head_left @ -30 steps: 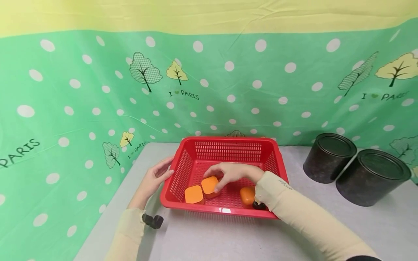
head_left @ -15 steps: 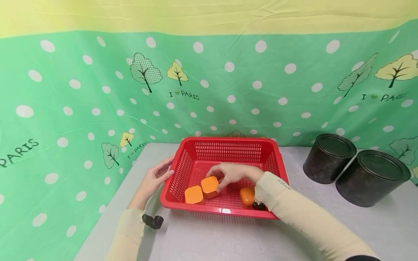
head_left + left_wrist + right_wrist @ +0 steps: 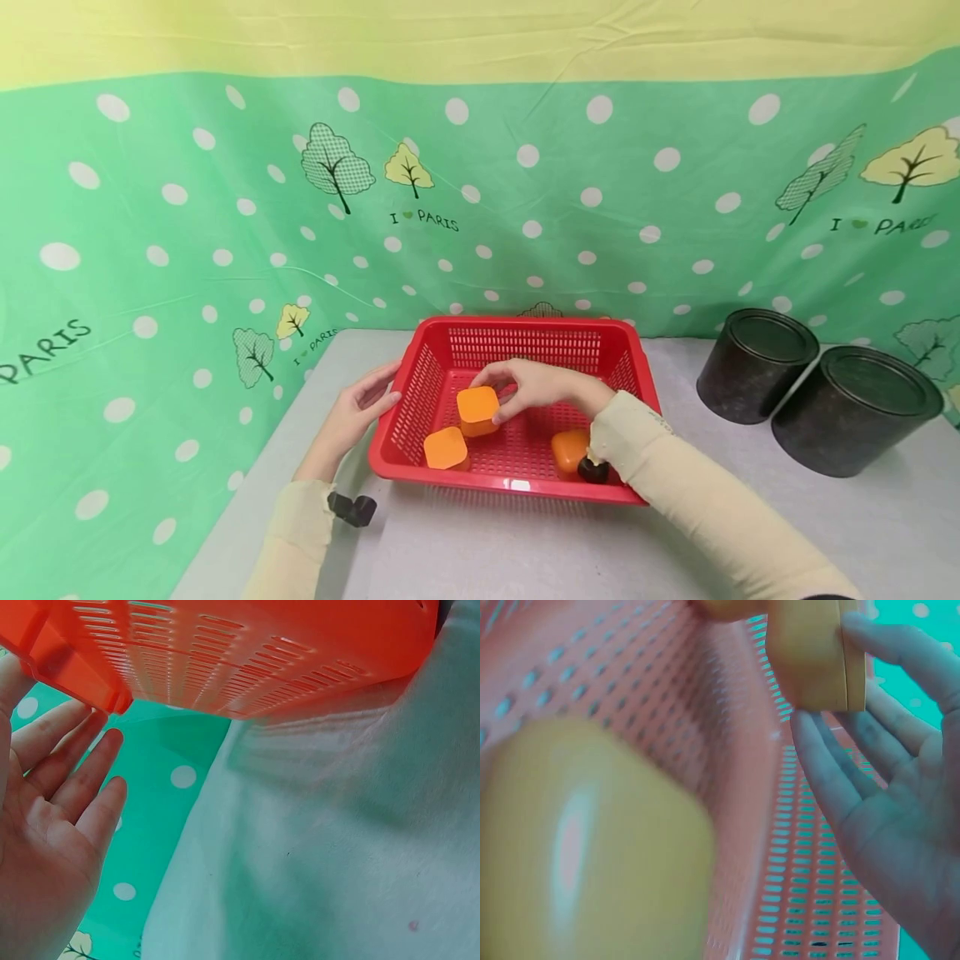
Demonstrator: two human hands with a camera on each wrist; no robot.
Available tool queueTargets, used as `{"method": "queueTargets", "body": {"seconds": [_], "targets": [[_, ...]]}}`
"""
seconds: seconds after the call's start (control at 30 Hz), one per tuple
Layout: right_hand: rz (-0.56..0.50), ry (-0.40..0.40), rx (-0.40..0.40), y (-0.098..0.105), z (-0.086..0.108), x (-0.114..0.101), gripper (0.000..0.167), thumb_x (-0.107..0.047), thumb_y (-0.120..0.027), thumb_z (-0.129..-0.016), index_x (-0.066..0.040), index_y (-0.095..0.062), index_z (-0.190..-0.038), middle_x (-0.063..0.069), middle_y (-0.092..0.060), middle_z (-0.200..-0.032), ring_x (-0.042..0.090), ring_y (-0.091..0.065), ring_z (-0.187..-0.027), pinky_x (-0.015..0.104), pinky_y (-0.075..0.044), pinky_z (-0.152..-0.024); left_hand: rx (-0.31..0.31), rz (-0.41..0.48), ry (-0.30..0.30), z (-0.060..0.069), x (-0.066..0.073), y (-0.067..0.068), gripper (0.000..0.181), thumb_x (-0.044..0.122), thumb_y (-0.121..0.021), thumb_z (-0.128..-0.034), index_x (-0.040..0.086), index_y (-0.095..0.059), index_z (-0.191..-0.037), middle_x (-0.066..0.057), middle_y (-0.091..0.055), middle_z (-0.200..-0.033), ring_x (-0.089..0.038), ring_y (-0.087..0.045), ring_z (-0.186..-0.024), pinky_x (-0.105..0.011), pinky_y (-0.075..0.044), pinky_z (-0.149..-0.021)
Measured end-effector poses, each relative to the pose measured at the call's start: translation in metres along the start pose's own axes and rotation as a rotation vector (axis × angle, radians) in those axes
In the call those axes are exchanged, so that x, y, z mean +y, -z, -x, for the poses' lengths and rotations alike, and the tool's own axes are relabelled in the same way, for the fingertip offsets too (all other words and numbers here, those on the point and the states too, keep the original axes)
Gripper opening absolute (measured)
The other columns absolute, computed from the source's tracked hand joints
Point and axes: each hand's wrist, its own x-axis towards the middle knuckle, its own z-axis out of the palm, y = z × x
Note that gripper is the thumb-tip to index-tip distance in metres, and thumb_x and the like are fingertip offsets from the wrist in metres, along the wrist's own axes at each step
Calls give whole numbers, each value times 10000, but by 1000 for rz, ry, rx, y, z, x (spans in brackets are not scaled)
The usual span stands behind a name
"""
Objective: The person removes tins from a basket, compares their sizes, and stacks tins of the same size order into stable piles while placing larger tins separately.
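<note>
My right hand [image 3: 531, 385] pinches an orange box [image 3: 477, 406] with a flat, rounded-square top, thumb on one side and fingers on the other. In the right wrist view a thin seam runs near the top of this box [image 3: 806, 660]. It is lifted above the floor of a red perforated plastic basket [image 3: 517, 481]. A matching orange box [image 3: 446, 447] stands in the basket's front left corner. A rounded, glossy orange object [image 3: 567, 450] lies at the front right, under my right wrist. My left hand [image 3: 358, 414] touches the basket's left rim with its fingers extended.
Two black lidded cans [image 3: 757, 364] stand side by side on the grey table [image 3: 480, 550], right of the basket. A green dotted cloth [image 3: 525, 192] hangs behind and to the left. Black wrist cameras [image 3: 352, 508] stick out from my sleeves.
My right hand has raised the orange box off the basket floor, up and slightly back, away from the other box. My left hand stays at the rim.
</note>
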Motion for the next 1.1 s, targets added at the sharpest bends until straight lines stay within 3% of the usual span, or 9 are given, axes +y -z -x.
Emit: {"method": "queueTargets", "body": {"seconds": [0.07,0.2,0.27,0.47,0.7,0.93,1.1], "targets": [[1,22,27,3,1,-2,529,-124,-764,-840,-91,-581,-1335,70,-624,-1316,242,-588,-1249,387,-528,-1063,-1,0,5,0,0,0,545,128,-638,-970,35,-462,-1478,-193,-413,-1563,-371,-420,-1425,-56,-409,-1016],[-7,53,70,11,7,-7,537,-130,-763,-842,-91,-578,-1345,81,-625,-1300,252,-584,-1239,442,-512,-1080,-2,-12,5,-1,0,0,543,130,-639,-970,40,-467,-1476,-185,-420,-1561,-356,-423,-1427,-214,-413,-1105],[-10,60,88,16,12,-10,537,-138,-760,-847,-86,-575,-1349,87,-626,-1301,257,-585,-1242,439,-515,-1078,-3,-12,8,-1,0,0,543,135,-640,-971,44,-467,-1477,-180,-420,-1562,-354,-427,-1426,-230,-419,-1106],[-17,52,154,31,34,-15,548,-152,-749,-868,-107,-555,-1378,68,-615,-1326,241,-590,-1231,344,-553,-1027,-4,1,10,-1,-1,0,547,135,-640,-971,39,-462,-1479,-188,-415,-1563,-375,-421,-1424,-47,-422,-998],[-4,74,290,49,74,-25,519,-126,-741,-880,-71,-560,-1364,118,-626,-1307,249,-622,-1178,309,-567,-995,0,-9,5,0,-2,0,547,136,-637,-973,46,-460,-1482,-177,-422,-1562,-371,-420,-1423,-105,-416,-1055],[129,-20,464,58,121,-25,552,-171,-751,-872,-79,-552,-1379,121,-628,-1304,251,-607,-1144,227,-571,-920,0,-12,-3,-1,-3,1,546,135,-639,-972,46,-463,-1481,-167,-430,-1559,-353,-426,-1423,-308,-367,-1150],[148,-76,555,57,155,-20,545,-182,-735,-899,-67,-533,-1392,126,-620,-1317,272,-590,-1179,156,-546,-914,-5,-2,10,-1,-3,0,550,144,-639,-974,51,-458,-1485,-171,-426,-1561,-347,-425,-1428,-223,-399,-1119]]}}
